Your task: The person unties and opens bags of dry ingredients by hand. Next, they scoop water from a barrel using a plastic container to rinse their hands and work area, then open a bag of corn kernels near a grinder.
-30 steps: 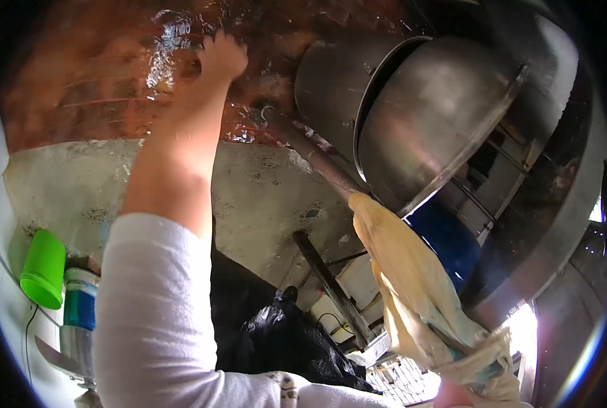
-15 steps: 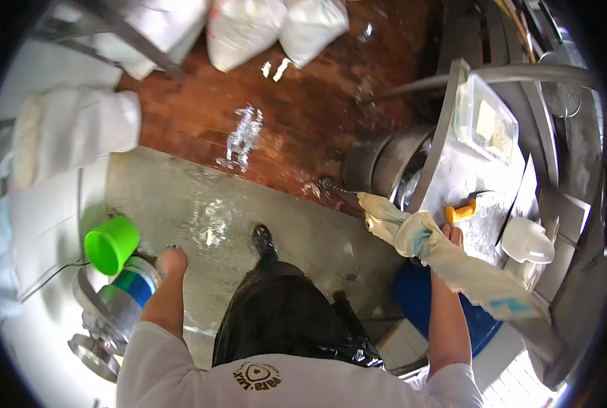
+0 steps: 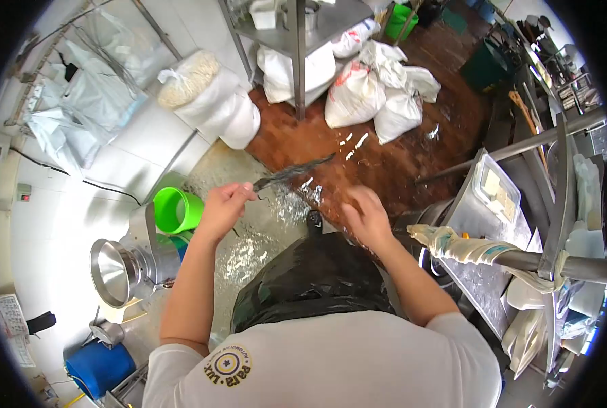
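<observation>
From the bright green bucket (image 3: 178,210), wet grey floor (image 3: 212,178) spread out to the right as far as a black apron (image 3: 310,279), giving the arms open room above it. Beyond the bucket, up and to the right, the grey ended at a distinct edge against red-brown floor (image 3: 446,153), glossy with water. Far to the bucket's right, a smooth steel table (image 3: 477,265) put a straight, hard edge on that side, and a metal bar (image 3: 521,260) wound in creased, cream-coloured cloth (image 3: 453,247) crossed above it. Soft, bulging white sacks (image 3: 354,98) sat up and to the right of the bucket; a shiny, cone-shaped steel bowl (image 3: 111,272) stood down to its left. The left hand (image 3: 223,211), just right of the bucket as seen from above, was nearly closed, thumb and fingers pinching one end of a dark strip (image 3: 293,173). This strip ran away from the bucket, up and rightward over the floor, long and thin, its edges uneven, tapering to a narrow far end; what it was made of could not be told. The right hand (image 3: 368,217), well to the bucket's right, was partly open, fingers loosely bent, with nothing visible in its grasp.
</observation>
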A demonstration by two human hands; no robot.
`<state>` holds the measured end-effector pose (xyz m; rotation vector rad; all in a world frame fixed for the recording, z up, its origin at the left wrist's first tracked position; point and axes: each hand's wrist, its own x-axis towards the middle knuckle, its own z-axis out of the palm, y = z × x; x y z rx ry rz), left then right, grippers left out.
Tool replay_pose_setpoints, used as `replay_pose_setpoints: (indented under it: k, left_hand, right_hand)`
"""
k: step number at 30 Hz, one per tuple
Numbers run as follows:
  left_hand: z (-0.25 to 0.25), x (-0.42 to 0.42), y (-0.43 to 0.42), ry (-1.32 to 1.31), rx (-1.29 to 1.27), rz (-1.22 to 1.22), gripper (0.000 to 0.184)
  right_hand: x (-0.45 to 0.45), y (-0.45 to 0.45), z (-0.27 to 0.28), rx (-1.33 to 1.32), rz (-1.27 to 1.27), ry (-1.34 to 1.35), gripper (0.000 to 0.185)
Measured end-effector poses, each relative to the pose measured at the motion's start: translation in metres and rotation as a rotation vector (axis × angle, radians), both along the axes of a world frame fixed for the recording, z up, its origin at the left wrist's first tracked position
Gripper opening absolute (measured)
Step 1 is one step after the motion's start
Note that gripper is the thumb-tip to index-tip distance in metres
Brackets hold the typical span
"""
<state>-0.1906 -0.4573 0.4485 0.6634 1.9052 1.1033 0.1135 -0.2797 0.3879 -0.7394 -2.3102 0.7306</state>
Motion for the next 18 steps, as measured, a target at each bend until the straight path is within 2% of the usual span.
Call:
replay_pose_setpoints:
  k: [2,3,5,6,8,9,11,12,14,15,17,18]
  left_hand:
    - [0.043,0.004,0.003,0.038,0.045,-0.028,0.040]
    - [0.059,0.003,0.004,0.029,0.078,-0.068,0.040]
    - [0.077,-0.005,0.001,0.023,0.136,-0.098,0.041]
    - [0.077,-0.018,-0.003,0.044,0.135,-0.087,0.041]
    - [0.068,-0.053,-0.010,0.172,0.005,-0.091,0.038]
    - [0.059,-0.066,-0.009,0.200,0.007,-0.082,0.038]
    - [0.043,-0.086,-0.013,0.642,-0.054,-0.110,0.035]
    - [0.046,-0.090,-0.007,0.650,-0.056,-0.114,0.035]
    - [0.048,-0.085,0.016,1.345,0.133,-0.238,0.031]
    - [0.044,-0.082,0.029,1.348,0.137,-0.231,0.031]
    - [0.030,-0.083,0.056,0.980,0.309,-0.341,0.025]
    - [0.025,-0.090,0.069,0.979,0.316,-0.336,0.025]
  right_hand:
    - [-0.072,0.016,0.076,0.289,0.129,0.103,0.034]
    - [-0.098,0.021,0.088,0.304,0.140,0.119,0.034]
    - [-0.137,0.028,0.101,0.395,0.470,-0.065,0.033]
    - [-0.150,0.032,0.089,0.400,0.479,-0.043,0.033]
    - [-0.178,0.043,0.057,-0.068,0.618,0.035,0.025]
    - [-0.188,0.049,0.059,-0.055,0.627,0.061,0.025]
    - [-0.195,0.055,0.063,-0.361,0.695,-0.092,0.020]
    - [-0.202,0.056,0.062,-0.361,0.694,-0.082,0.020]
    - [-0.213,0.062,0.059,-0.423,0.711,-0.208,0.020]
    - [-0.221,0.065,0.060,-0.402,0.723,-0.252,0.022]
    - [-0.238,0.076,0.076,-0.438,0.743,-0.268,0.024]
    - [-0.245,0.081,0.080,-0.489,0.761,-0.284,0.025]
